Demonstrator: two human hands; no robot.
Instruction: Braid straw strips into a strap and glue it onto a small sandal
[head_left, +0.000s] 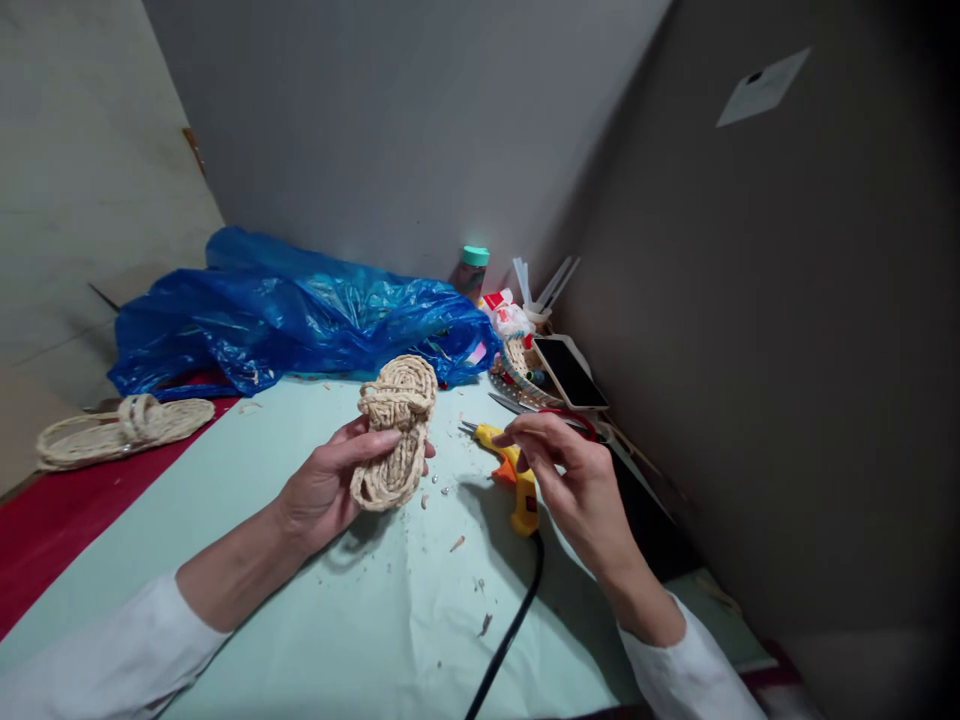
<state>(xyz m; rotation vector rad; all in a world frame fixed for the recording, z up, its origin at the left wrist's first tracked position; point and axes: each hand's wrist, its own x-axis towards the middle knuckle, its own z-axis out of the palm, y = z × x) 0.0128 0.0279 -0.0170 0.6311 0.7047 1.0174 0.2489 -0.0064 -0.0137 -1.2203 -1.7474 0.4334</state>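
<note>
My left hand point(330, 480) holds a small woven straw sandal point(396, 440) over the pale green sheet, thumb on top and fingertips at its right edge. My right hand point(566, 480) hovers just above and right of a yellow glue gun point(525, 500) with an orange trigger. Its fingers are bent, with thumb and forefinger near each other; whether something thin is between them is too small to tell. The glue gun lies on the sheet, its nozzle pointing left and its black cord running down toward me.
A blue plastic bag point(300, 320) lies along the back wall. Another woven sandal point(127, 430) is at the left on red cloth point(82, 500). At the back right are a green-lidded jar point(474, 270), a phone point(571, 372) and scissors point(510, 403). Scraps dot the sheet point(360, 640).
</note>
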